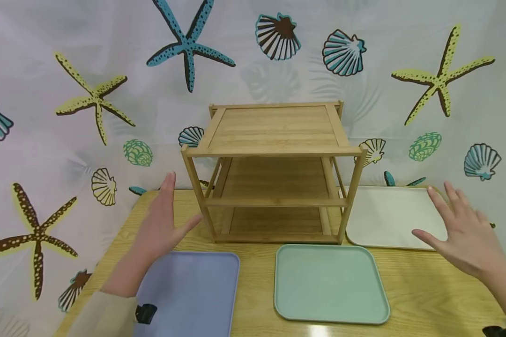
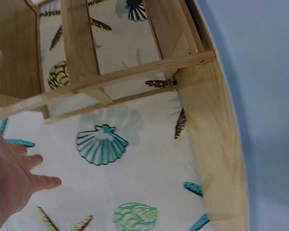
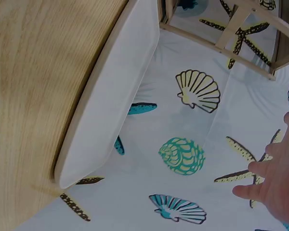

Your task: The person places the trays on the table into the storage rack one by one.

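My left hand [image 1: 162, 222] is raised above the blue tray [image 1: 194, 285], fingers straight and thumb spread toward the rack. It holds nothing. The right hand [image 1: 468, 229], empty too, hovers over the right end of the white tray [image 1: 392, 215] with its fingers spread. Between the hands stands a three-level wooden rack [image 1: 274, 152], its shelves bare. A green tray [image 1: 331, 283] lies flat in front of the rack. In the left wrist view, the left hand [image 2: 12, 173] shows at the left edge; in the right wrist view, the right hand [image 3: 279, 173] is at the right edge.
All of this stands on a light wooden table [image 1: 257, 290]. Behind it hangs a white cloth [image 1: 244, 84] printed with starfish and seashells. The white tray sits beside the rack's right legs, near the table's back edge.
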Demonstrator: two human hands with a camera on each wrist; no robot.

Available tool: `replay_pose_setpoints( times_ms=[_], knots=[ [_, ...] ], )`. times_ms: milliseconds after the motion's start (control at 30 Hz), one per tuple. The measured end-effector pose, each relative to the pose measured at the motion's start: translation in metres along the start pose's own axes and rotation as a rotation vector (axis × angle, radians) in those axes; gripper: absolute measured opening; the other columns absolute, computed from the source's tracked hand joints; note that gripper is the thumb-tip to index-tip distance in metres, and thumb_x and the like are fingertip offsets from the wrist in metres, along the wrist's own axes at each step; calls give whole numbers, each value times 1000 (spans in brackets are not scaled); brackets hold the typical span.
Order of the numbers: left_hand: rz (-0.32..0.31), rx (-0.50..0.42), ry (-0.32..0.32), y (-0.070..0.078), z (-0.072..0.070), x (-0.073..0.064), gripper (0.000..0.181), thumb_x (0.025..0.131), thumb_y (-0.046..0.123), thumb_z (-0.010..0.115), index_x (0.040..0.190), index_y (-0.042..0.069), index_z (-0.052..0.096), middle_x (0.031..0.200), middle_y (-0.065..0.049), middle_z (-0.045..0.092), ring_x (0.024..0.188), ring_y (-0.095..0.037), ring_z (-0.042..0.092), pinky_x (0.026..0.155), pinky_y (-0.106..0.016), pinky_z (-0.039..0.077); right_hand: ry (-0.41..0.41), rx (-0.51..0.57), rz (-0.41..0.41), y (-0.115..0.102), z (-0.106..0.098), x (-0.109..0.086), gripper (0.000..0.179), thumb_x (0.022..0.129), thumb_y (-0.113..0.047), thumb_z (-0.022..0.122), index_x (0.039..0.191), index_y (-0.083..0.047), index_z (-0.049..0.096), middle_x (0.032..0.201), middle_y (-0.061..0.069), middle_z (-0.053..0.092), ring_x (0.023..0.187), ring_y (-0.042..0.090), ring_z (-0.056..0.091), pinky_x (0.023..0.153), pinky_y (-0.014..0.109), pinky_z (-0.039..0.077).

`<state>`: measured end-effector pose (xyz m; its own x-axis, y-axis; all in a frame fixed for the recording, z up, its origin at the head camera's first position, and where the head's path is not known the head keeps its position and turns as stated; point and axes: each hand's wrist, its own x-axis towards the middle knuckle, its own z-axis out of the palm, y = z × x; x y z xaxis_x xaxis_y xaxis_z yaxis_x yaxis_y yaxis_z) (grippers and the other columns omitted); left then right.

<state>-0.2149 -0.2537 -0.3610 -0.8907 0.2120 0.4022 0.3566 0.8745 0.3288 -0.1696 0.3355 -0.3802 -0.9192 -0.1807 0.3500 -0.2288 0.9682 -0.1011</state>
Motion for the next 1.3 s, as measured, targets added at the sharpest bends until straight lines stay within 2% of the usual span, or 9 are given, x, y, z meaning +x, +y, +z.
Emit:
replay_pose_setpoints(
  times_ms=[167, 267, 467, 600, 767, 867, 1000, 1200, 1300],
  knots=[
    [-51, -359, 41, -12, 10, 21, 104, 93, 32, 68, 154, 28, -16, 161, -14, 6, 142, -42, 20, 106, -65, 22, -26, 110, 33, 19, 12, -5, 92, 95, -48, 57, 157, -17, -4, 160, 17, -12, 143, 46, -1, 95, 74, 21],
    [-37, -534, 70, -15, 14, 31, 102, 93, 19, 68, 154, 34, -12, 159, -16, 14, 140, -40, 26, 104, -67, 22, -45, 152, 51, 27, 18, -8, 91, 96, -46, 56, 156, -18, -7, 159, 16, -15, 142, 47, -2, 91, 75, 22],
    [-44, -712, 104, -14, 27, 46, 94, 94, 5, 63, 157, 30, -3, 150, -23, 32, 130, -41, 42, 100, -58, 36, -89, 253, 109, 46, 36, -14, 89, 98, -43, 56, 156, -18, -8, 158, 19, -17, 137, 56, 2, 85, 78, 22],
    [13, -704, 157, -9, 34, 52, 84, 96, 3, 59, 157, 25, 5, 139, -22, 49, 114, -40, 57, 86, -33, 52, -136, 318, 178, 58, 49, -18, 90, 98, -44, 54, 155, -16, -10, 157, 22, -20, 134, 61, 0, 86, 80, 18],
    [124, -608, 285, -2, 40, 56, 72, 96, -5, 55, 155, 14, 19, 116, -23, 64, 94, -39, 66, 77, -13, 47, -174, 361, 251, 74, 64, -19, 94, 98, -48, 52, 153, -10, -13, 153, 29, -20, 133, 62, -5, 87, 81, 14],
    [157, -560, 338, 5, 39, 56, 69, 94, -9, 55, 152, 7, 22, 105, -25, 67, 88, -40, 67, 77, -13, 46, -172, 383, 282, 85, 73, -17, 95, 98, -47, 52, 153, -5, -13, 151, 36, -17, 132, 63, -5, 89, 81, 13],
    [165, -541, 351, 11, 38, 55, 67, 94, -11, 54, 151, -1, 21, 101, -28, 66, 87, -43, 67, 77, -18, 47, -160, 385, 326, 102, 84, -16, 96, 98, -47, 52, 151, 2, -10, 146, 44, -11, 131, 65, -3, 91, 80, 12],
    [140, -532, 341, 0, 45, 56, 69, 96, -7, 54, 154, 7, 18, 103, -25, 66, 89, -39, 68, 78, -43, 51, -192, 360, 372, 116, 93, -14, 97, 97, -51, 52, 149, 11, -2, 141, 50, 6, 126, 67, 11, 93, 76, 18],
    [134, -525, 336, -4, 46, 55, 71, 97, -3, 54, 155, 12, 16, 105, -22, 67, 90, -35, 68, 80, -48, 51, -207, 356, 390, 116, 97, -13, 99, 96, -52, 53, 149, 10, -2, 141, 49, 10, 124, 67, 16, 94, 75, 20]
  ],
)
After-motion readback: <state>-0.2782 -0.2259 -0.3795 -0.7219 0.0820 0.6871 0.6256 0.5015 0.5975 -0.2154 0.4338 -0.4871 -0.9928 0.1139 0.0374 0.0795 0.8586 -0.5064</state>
